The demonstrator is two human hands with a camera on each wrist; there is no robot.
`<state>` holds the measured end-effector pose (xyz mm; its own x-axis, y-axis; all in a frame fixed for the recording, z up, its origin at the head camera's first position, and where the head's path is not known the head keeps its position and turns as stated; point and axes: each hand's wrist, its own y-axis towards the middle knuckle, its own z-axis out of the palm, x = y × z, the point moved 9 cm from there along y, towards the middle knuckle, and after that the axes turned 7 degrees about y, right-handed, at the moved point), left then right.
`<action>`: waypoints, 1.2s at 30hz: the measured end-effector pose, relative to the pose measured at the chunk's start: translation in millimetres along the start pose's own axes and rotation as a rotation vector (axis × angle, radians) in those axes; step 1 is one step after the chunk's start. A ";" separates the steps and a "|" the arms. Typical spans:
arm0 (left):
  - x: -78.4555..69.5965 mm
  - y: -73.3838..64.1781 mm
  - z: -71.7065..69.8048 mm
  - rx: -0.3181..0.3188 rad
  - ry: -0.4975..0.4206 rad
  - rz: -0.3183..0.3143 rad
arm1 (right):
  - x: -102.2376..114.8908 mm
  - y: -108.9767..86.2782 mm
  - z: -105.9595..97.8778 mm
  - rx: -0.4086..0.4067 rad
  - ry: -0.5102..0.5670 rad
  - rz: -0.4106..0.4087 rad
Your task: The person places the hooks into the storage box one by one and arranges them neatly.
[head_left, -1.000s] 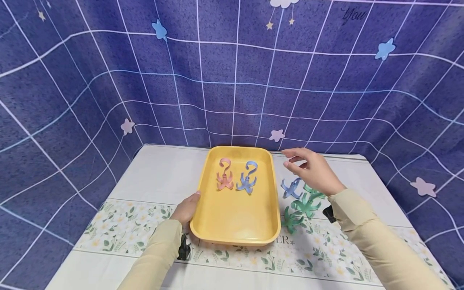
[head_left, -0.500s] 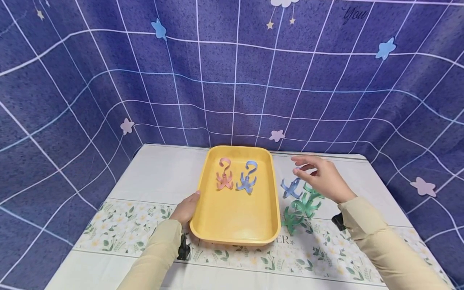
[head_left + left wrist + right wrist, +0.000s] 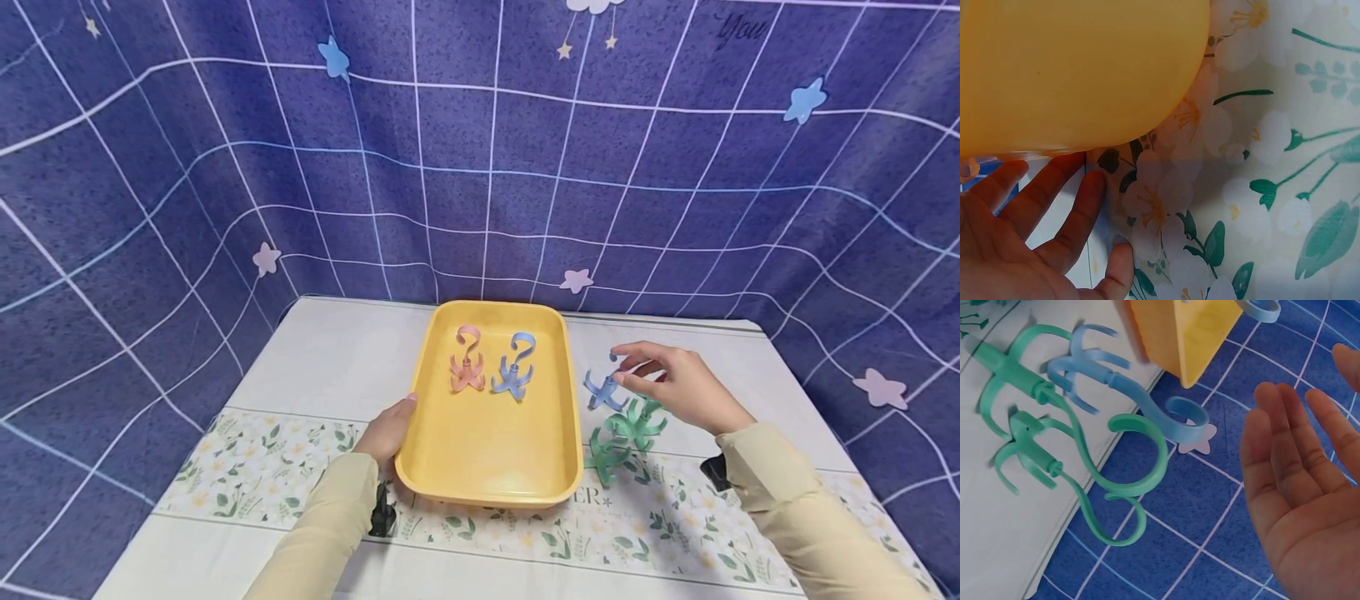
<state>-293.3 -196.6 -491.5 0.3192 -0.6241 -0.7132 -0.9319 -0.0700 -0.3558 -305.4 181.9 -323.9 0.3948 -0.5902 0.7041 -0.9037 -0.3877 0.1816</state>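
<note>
My left hand point(image 3: 386, 429) rests against the left side of the yellow tray point(image 3: 405, 467); in the left wrist view its extended fingers point(image 3: 1079, 209) reach up to the tray's outer wall. Inside the tray lie a pink claw hook point(image 3: 467, 372) and a blue claw hook point(image 3: 512, 379), both with curled stems upward. Right of the tray, my right hand point(image 3: 678, 385) hovers at a second blue claw hook point(image 3: 603, 392), overlapping its stem in the head view. From the right wrist, that blue hook point(image 3: 1094, 369) shows apart from the loosely bent fingers point(image 3: 1279, 444).
Green claw hooks point(image 3: 606, 454) lie bunched beside the tray's right edge, just below the blue one. A white tablecloth with a flower-print band point(image 3: 277, 467) covers the table. Behind it hangs a dark blue curtain point(image 3: 480, 200) with a grid and star pattern.
My right hand has moved right and down from beside the tray's upper right corner to the loose blue hook. The left hand and the tray have stayed in place.
</note>
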 end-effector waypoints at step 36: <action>0.7 -5.5 2.6 0.046 -0.103 -0.013 | -28.1 -30.1 28.5 0.168 0.075 0.038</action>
<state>-287.6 -194.6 -491.6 0.3497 -0.5398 -0.7658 -0.9194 -0.0408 -0.3911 -284.6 190.0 -368.7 0.3416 -0.5551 0.7584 -0.8748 -0.4827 0.0407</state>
